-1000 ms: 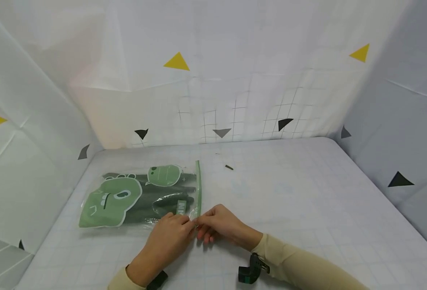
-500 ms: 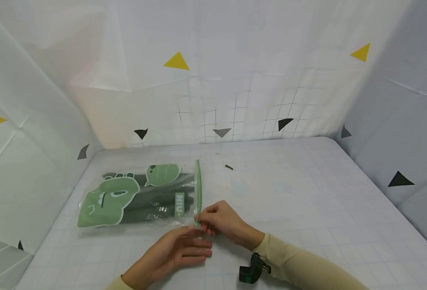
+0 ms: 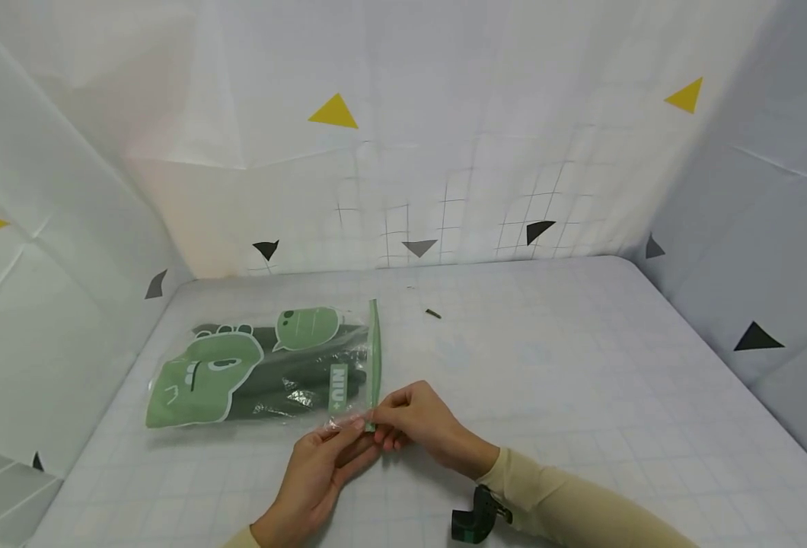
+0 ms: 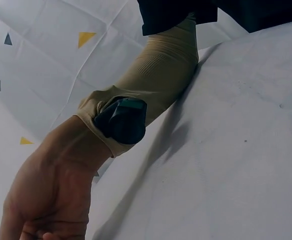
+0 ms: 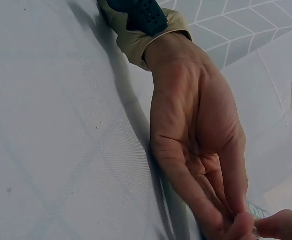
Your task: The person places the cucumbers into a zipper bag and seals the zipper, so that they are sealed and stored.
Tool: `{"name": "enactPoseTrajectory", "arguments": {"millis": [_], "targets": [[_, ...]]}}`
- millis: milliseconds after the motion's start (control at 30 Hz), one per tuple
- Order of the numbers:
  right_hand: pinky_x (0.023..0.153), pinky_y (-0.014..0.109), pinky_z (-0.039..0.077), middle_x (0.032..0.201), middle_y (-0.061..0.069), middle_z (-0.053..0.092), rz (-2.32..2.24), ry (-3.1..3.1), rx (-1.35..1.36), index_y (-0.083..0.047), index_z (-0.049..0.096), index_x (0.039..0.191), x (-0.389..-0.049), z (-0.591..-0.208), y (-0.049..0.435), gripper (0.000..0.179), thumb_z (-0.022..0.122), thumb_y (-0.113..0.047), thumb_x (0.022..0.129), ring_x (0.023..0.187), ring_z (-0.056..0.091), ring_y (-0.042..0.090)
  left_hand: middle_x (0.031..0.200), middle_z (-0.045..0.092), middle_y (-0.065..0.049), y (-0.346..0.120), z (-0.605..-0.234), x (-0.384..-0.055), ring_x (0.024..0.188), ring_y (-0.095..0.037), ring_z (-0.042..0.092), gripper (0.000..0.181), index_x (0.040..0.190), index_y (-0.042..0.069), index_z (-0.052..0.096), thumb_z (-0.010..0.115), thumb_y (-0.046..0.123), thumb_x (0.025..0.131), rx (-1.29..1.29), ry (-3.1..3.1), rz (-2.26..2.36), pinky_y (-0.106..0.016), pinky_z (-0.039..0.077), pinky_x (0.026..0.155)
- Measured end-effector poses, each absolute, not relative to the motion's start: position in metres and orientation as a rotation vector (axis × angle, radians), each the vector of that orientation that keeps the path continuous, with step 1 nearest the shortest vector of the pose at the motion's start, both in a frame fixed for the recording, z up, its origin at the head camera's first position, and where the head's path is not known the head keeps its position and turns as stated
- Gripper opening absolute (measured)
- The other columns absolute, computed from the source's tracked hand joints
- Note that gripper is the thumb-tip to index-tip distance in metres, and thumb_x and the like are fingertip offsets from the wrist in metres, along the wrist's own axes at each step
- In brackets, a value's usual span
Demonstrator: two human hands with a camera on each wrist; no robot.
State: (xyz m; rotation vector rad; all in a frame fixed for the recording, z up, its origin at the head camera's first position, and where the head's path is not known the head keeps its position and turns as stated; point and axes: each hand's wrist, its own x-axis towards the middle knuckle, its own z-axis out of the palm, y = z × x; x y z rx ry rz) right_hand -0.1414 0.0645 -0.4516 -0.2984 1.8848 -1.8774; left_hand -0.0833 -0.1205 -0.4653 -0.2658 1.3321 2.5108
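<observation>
A clear plastic zip bag (image 3: 205,380), printed with a green cartoon dinosaur, lies flat on the left half of the table in the head view. Something dark and long shows through its plastic. Along the bag's right side runs a green zip strip (image 3: 375,350). My left hand (image 3: 317,476) pinches the near right corner of the bag, thumb on top and fingers below. Right beside it, my right hand (image 3: 431,426) pinches the near end of the strip between thumb and forefinger. What exactly lies between those fingertips is hidden.
A small dark scrap (image 3: 433,313) lies on the white table (image 3: 582,396) beyond the right hand. White sheets with yellow, grey and black triangles stand behind and at both sides. A dark camera (image 3: 475,517) hangs under the right wrist.
My left hand let go of the bag's edge and opened out half a second ago, and now grips the corner again. The right hand keeps its pinch, barely moving.
</observation>
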Motion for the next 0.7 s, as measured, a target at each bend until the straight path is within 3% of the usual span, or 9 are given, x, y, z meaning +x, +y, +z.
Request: {"name": "enactPoseTrajectory", "arguments": {"millis": [333, 700], "targets": [[0.048, 0.024, 0.048, 0.064, 0.01, 0.069, -1.828, 2.04, -0.356, 0.003, 0.079, 0.082, -0.147, -0.454, 0.063, 0.017, 0.077, -0.012, 0.092, 0.053, 0.063, 0.014, 0.112, 0.071, -0.024, -0.116, -0.461, -0.081, 0.1, -0.028, 0.074, 0.039, 0.133, -0.024, 0.051, 0.063, -0.002, 0.102, -0.377, 1.398, 2.53, -0.04, 0.057, 0.09], [0.049, 0.024, 0.049, 0.066, 0.012, 0.07, -1.791, 2.073, -0.419, -0.001, 0.079, 0.08, -0.164, -0.455, 0.064, 0.021, 0.074, -0.015, 0.095, 0.055, 0.067, 0.015, 0.117, 0.069, -0.027, -0.12, -0.459, -0.083, 0.105, -0.029, 0.072, 0.043, 0.137, -0.024, 0.045, 0.061, -0.002, 0.104, -0.329, 1.392, 2.486, -0.04, 0.056, 0.094]]}}
